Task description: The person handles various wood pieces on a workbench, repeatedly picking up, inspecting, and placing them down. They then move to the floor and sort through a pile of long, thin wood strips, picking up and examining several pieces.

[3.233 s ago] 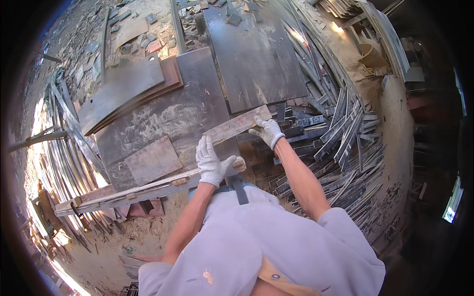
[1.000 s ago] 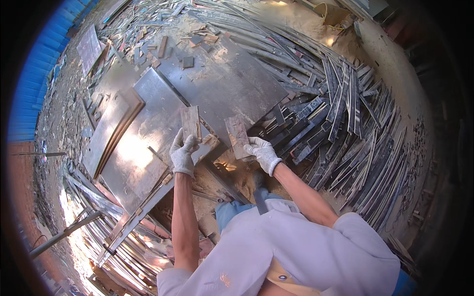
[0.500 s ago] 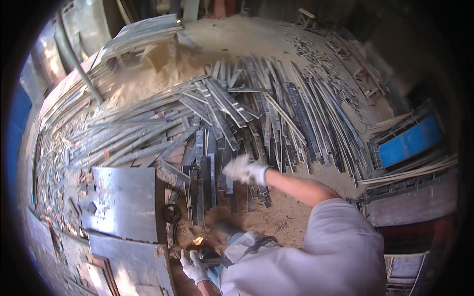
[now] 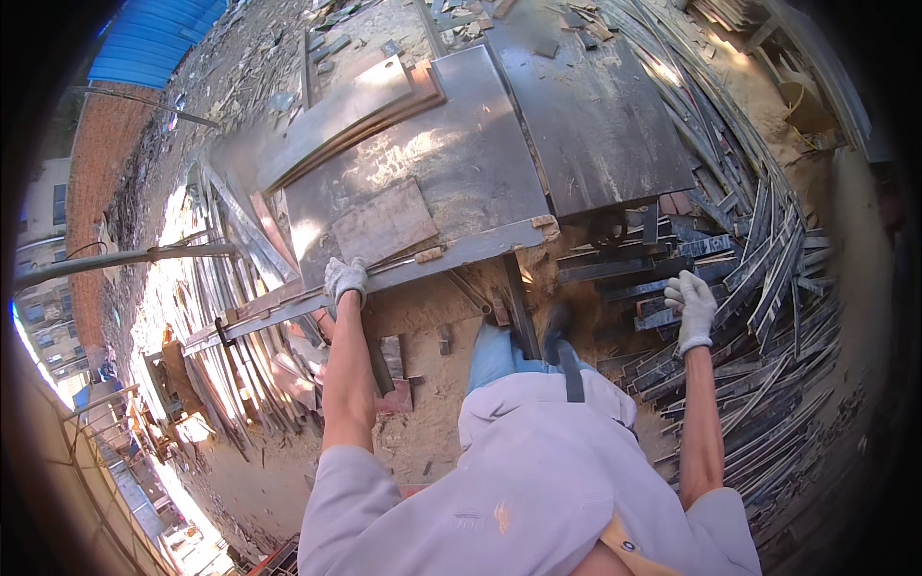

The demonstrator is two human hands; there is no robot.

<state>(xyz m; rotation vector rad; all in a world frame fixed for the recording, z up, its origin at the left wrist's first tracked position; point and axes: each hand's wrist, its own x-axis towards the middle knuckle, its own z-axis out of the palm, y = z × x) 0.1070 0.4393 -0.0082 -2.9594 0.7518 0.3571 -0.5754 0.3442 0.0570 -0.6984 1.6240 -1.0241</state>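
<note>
Both of my hands wear whitish work gloves. My left hand (image 4: 346, 278) is at the near edge of a low work table (image 4: 461, 125), its fingers curled over a long grey rail (image 4: 461, 248). Just beyond its fingertips, a small rectangular board (image 4: 386, 223) lies flat on the table top. What those fingers hold, if anything, is hidden. Off to the right, my right hand (image 4: 691, 309) is raised in the air over a heap of dark wood strips (image 4: 759, 326). Its fingers are loosely bent and apart, with nothing visible in them.
Stacked panels (image 4: 370, 101) lie on the table's far left. A second dark sheet (image 4: 595, 125) adjoins the table at right. Long strips (image 4: 202, 317) stand left, beside a metal pole (image 4: 125, 264). Offcuts (image 4: 394, 360) lie on the dusty ground near my legs.
My view has turned left, from the strip pile to the table. My right arm, earlier stretched over the pile, is now at my right side; my left hand has moved to the table edge.
</note>
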